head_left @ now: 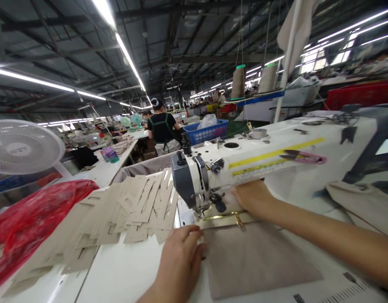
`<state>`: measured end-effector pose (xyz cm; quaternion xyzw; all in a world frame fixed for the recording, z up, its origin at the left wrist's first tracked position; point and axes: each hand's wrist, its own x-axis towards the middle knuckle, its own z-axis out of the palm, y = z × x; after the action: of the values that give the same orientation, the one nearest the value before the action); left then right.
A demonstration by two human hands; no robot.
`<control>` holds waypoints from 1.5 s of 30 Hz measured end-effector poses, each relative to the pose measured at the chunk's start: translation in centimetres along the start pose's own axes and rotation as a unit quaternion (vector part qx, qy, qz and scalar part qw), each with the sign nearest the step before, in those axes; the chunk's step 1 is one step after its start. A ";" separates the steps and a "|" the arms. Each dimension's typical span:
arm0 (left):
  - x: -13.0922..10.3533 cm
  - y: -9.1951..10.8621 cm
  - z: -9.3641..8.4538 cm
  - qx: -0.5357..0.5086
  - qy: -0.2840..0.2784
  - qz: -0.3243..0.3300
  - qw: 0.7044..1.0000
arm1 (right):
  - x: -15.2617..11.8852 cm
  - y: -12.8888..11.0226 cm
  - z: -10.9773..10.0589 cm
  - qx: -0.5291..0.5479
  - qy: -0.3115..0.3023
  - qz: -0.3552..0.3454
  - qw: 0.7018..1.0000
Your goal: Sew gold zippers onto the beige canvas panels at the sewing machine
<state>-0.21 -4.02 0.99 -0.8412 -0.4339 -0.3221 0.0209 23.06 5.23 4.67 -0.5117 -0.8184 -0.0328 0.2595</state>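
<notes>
A grey-beige fabric panel [259, 261] lies on the machine bed with a gold zipper [217, 217] along its far edge. The gold zipper pull [238, 219] hangs near the zipper's right end. Above the zipper's left part sits the presser foot and needle area of a white sewing machine [275, 160]. My left hand [181, 259] is closed at the panel's left edge, thumb and fingers bent around the corner by the zipper end. Under the machine arm, my right hand [249, 195] rests on the material behind the zipper; its fingertips are hidden.
Many beige cut pieces with slots [118, 214] spread left of the machine, beside a red plastic bag [45, 223] and a fan [23, 147]. Pink-handled thread snips [304, 157] lie on the machine arm. Thread cones [238, 83] stand behind. A person [162, 126] works farther off.
</notes>
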 end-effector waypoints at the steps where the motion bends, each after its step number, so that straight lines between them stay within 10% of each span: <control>1: 0.4 -0.6 -0.5 0.033 -0.006 -0.004 0.999 | -1.5 -0.6 -0.4 -0.013 -0.006 -0.004 1.000; 12: 2.1 -2.1 1.0 0.049 -0.050 0.064 0.996 | -4.5 -5.8 5.3 0.114 -0.014 -0.149 0.982; 45: 2.3 -2.5 1.9 0.003 -0.055 -0.001 0.999 | -3.7 -5.2 5.5 0.133 -0.051 -0.138 0.980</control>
<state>-0.13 -0.22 0.13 -0.8568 -0.4365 -0.2745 -0.0007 17.72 1.50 -0.71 -0.3552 -0.8905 0.0673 0.2761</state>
